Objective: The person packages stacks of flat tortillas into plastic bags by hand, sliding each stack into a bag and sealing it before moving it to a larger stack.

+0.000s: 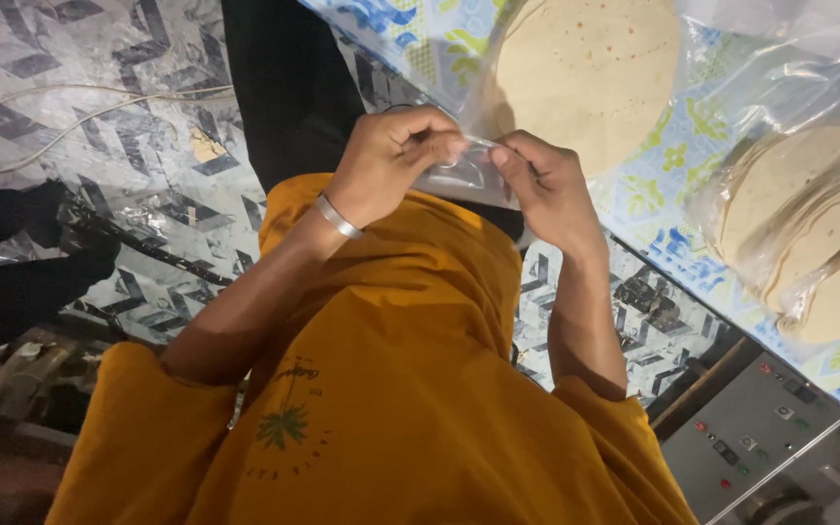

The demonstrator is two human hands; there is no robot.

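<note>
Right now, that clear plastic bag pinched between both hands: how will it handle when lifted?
The clear plastic bag is probably floppy: it crumples between the left hand and right hand. Likely light, since thin film shows the cloth behind. Its glossy surface may be slippery, so a pinch seems wise.

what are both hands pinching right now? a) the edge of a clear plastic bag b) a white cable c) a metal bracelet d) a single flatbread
a: the left hand and right hand meet with fingertips pinched on the edge of a clear plastic bag, while the round flatbreads lie bagged on the patterned table cover.
</note>
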